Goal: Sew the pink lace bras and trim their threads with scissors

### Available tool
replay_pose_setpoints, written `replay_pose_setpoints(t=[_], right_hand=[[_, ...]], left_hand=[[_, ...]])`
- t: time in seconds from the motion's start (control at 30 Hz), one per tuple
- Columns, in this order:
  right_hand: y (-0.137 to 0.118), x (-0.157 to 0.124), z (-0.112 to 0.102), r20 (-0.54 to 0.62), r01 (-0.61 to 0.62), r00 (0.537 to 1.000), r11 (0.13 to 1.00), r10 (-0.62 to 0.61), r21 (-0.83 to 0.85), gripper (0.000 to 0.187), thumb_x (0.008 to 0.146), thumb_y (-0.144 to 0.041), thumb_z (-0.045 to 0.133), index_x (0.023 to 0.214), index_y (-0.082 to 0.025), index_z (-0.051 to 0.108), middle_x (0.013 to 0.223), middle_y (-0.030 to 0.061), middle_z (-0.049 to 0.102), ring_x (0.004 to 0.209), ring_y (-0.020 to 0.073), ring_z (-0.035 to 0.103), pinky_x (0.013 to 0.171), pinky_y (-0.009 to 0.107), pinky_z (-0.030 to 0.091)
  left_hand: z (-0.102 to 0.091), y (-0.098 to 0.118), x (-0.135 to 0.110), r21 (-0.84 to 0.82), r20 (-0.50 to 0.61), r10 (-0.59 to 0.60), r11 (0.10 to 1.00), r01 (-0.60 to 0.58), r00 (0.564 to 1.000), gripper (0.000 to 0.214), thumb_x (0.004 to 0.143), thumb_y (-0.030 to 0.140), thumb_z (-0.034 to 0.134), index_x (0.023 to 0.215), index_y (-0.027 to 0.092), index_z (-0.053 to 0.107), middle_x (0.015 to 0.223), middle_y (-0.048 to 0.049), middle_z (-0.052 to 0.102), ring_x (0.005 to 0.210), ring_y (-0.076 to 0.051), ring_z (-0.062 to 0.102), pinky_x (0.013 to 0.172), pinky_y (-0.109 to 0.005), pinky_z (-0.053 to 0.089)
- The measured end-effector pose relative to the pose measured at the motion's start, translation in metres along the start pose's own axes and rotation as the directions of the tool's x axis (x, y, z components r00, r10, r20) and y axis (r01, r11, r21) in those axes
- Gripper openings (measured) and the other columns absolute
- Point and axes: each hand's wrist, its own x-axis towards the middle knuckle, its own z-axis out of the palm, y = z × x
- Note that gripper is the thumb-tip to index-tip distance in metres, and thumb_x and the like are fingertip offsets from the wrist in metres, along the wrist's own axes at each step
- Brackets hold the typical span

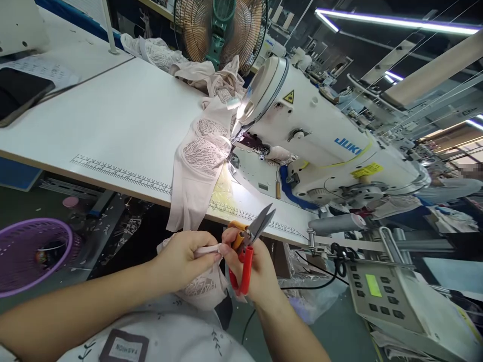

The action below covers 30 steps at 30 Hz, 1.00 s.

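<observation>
So the left hand (184, 260) is pinching the strap (208, 249) tight, and the right hand (252, 271) is clamping snips (252, 235) just beside those fingertips. Guessing nothing's getting cut yet, so the trimming's all left.

A long white laminate worktable (113, 115) with a ruler scale printed along its near edge fills the left half. Behind it stands a green-hubbed electric fan in a wire cage (221, 30). A white industrial sewing machine (328, 146) sits to the right, its small lamp throwing a bright patch on the bed. Lower right is a grey control box with a green display (377, 291). Long fluorescent tubes (396, 22) glow overhead. A purple plastic basket (33, 251) rests on the dark floor (22, 203).
</observation>
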Motion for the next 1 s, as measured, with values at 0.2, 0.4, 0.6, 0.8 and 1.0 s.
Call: replay_pose_setpoints(t=[0.2,0.4,0.6,0.8,1.0], right_hand=[[0.004,-0.001,-0.032,0.401,-0.055,0.909,0.988,0.111,-0.147,0.048,0.079,-0.067,0.05,0.087,-0.02,0.049,0.072,-0.0002,0.048,0.062,0.0133,0.043,0.055,0.026,0.04],[0.005,-0.009,-0.049,0.573,0.015,0.789,0.926,0.22,-0.376,0.064,0.075,-0.082,0.027,0.076,-0.02,0.046,0.067,-0.0017,0.041,0.056,0.0113,0.034,0.049,0.023,0.033],[0.003,-0.012,-0.049,0.485,0.026,0.818,0.821,0.311,-0.571,0.064,0.071,-0.086,0.029,0.065,-0.022,0.026,0.061,-0.0046,0.033,0.053,0.0099,0.027,0.048,0.023,0.022],[0.003,-0.014,-0.05,0.454,0.028,0.821,0.77,0.346,-0.637,0.064,0.072,-0.086,0.026,0.066,-0.023,0.025,0.061,-0.0042,0.034,0.053,0.0104,0.025,0.049,0.024,0.021],[0.006,-0.018,-0.049,0.449,0.042,0.824,0.753,0.346,-0.657,0.062,0.074,-0.084,0.025,0.065,-0.023,0.026,0.06,-0.0043,0.034,0.051,0.0103,0.025,0.049,0.024,0.022]], left_hand=[[-0.01,0.006,0.005,-0.258,0.147,-0.187,0.941,0.22,0.971,0.022,0.069,0.036,0.06,0.065,0.015,0.053,0.054,0.0044,0.046,0.05,-0.009,0.041,0.048,-0.021,0.031],[-0.019,0.007,0.012,-0.206,0.168,-0.248,0.938,0.28,0.954,0.021,0.066,0.035,0.062,0.061,0.017,0.054,0.051,0.0061,0.039,0.048,-0.009,0.035,0.046,-0.021,0.026],[-0.02,0.002,0.017,-0.226,0.196,-0.29,0.916,0.331,0.937,0.024,0.066,0.037,0.064,0.062,0.016,0.053,0.051,0.0068,0.041,0.047,-0.008,0.036,0.045,-0.019,0.028],[-0.02,0.0,0.019,-0.298,0.216,-0.336,0.871,0.39,0.917,0.026,0.061,0.037,0.068,0.066,0.014,0.057,0.054,0.0057,0.046,0.049,-0.008,0.043,0.048,-0.02,0.033],[-0.02,0.0,0.02,-0.34,0.229,-0.36,0.841,0.421,0.904,0.027,0.056,0.035,0.072,0.066,0.013,0.059,0.054,0.0047,0.05,0.05,-0.01,0.046,0.051,-0.022,0.034]])
